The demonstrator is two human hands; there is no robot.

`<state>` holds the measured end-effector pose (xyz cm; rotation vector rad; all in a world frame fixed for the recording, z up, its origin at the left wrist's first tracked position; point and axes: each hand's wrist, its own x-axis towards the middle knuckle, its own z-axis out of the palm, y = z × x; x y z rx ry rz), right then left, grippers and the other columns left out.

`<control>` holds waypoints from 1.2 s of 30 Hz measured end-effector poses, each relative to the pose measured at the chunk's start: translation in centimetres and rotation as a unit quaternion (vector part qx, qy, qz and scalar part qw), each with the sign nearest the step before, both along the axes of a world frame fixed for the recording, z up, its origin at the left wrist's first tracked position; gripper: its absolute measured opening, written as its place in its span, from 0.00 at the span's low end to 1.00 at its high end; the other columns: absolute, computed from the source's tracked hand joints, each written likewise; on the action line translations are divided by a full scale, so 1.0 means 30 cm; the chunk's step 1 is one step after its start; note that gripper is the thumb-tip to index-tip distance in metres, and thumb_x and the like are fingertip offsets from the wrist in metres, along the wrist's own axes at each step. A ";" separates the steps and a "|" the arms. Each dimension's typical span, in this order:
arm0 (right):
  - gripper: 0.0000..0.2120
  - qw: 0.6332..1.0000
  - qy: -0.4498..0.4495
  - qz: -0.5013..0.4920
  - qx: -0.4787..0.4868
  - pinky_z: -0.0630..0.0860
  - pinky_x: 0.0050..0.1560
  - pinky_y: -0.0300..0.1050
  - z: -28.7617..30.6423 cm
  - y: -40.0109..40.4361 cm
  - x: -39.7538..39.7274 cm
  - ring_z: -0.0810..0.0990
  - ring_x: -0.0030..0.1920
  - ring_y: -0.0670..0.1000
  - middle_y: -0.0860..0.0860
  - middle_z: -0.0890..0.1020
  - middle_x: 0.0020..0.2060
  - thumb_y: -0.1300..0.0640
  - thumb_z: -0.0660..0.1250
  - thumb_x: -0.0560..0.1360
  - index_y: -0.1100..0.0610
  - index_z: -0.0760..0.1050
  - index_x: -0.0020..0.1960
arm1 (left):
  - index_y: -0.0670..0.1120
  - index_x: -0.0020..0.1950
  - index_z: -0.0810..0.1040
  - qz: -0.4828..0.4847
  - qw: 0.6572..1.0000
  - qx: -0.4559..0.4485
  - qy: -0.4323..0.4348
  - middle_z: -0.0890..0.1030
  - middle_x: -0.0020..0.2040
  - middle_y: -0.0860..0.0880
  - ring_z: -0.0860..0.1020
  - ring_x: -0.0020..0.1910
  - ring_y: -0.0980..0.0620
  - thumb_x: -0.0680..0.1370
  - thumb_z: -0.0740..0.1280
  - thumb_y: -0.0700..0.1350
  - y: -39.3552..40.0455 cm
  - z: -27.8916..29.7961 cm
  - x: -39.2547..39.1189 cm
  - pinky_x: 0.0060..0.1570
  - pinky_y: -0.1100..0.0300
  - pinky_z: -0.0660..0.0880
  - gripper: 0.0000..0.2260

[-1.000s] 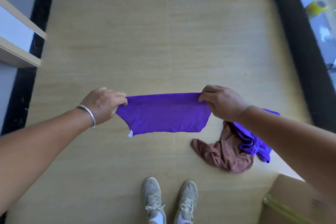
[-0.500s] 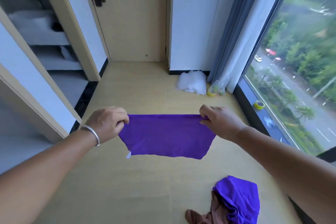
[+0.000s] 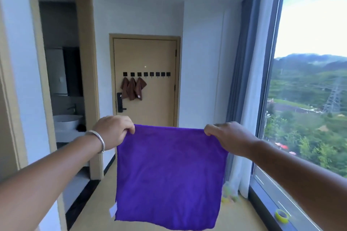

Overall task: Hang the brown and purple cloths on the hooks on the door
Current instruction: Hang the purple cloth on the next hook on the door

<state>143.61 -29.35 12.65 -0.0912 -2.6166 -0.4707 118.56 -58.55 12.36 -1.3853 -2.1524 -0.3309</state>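
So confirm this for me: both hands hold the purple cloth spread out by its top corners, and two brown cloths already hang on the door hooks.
Not quite. The head view shows three brown cloths on the door hooks, not two. The rest holds: the left hand and right hand hold the purple cloth spread by its top corners.

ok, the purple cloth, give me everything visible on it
The purple cloth is a plain, roughly square piece of fuzzy, microfibre-looking fabric. It hangs flat and fully spread in mid-air in front of the person. The left hand pinches its top left corner, the right hand its top right, so the top edge is taut. A small white tag sticks out at the lower left corner. The bottom edge hangs free, clear of the floor. Nothing else touches it.
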 end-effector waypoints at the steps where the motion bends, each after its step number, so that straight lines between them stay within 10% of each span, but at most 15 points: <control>1: 0.19 1.000 -0.001 0.015 0.009 0.59 0.29 0.39 0.038 -0.005 -0.005 0.72 0.33 0.52 0.43 0.75 0.38 0.69 0.57 0.72 0.47 0.70 0.53 | 0.54 0.44 0.81 0.012 1.000 0.006 0.000 0.79 0.47 0.60 0.77 0.47 0.52 0.75 0.60 0.37 -0.002 0.042 -0.005 0.46 0.57 0.72 0.14; 5: 0.19 0.999 0.027 0.032 0.006 0.73 0.43 0.40 0.158 -0.018 -0.041 0.80 0.47 0.48 0.42 0.78 0.55 0.65 0.57 0.74 0.46 0.78 0.55 | 0.56 0.44 0.80 0.051 0.998 0.035 0.002 0.77 0.48 0.60 0.75 0.48 0.54 0.77 0.58 0.38 -0.022 0.180 -0.015 0.45 0.59 0.70 0.15; 11: 0.06 0.989 0.123 0.038 -0.072 0.73 0.43 0.39 0.269 -0.087 -0.119 0.77 0.44 0.44 0.39 0.79 0.47 0.48 0.65 0.74 0.45 0.80 0.48 | 0.56 0.45 0.80 0.069 0.995 0.070 0.000 0.77 0.46 0.59 0.76 0.46 0.55 0.75 0.62 0.42 -0.080 0.299 -0.021 0.44 0.59 0.73 0.11; 36: 0.13 0.989 0.137 0.058 -0.027 0.74 0.44 0.37 0.216 0.007 -0.747 0.79 0.43 0.47 0.45 0.76 0.55 0.61 0.58 0.80 0.49 0.77 0.57 | 0.50 0.48 0.81 0.068 0.978 0.089 0.178 0.79 0.48 0.53 0.77 0.44 0.51 0.73 0.64 0.33 -0.026 0.196 -0.553 0.43 0.60 0.66 0.13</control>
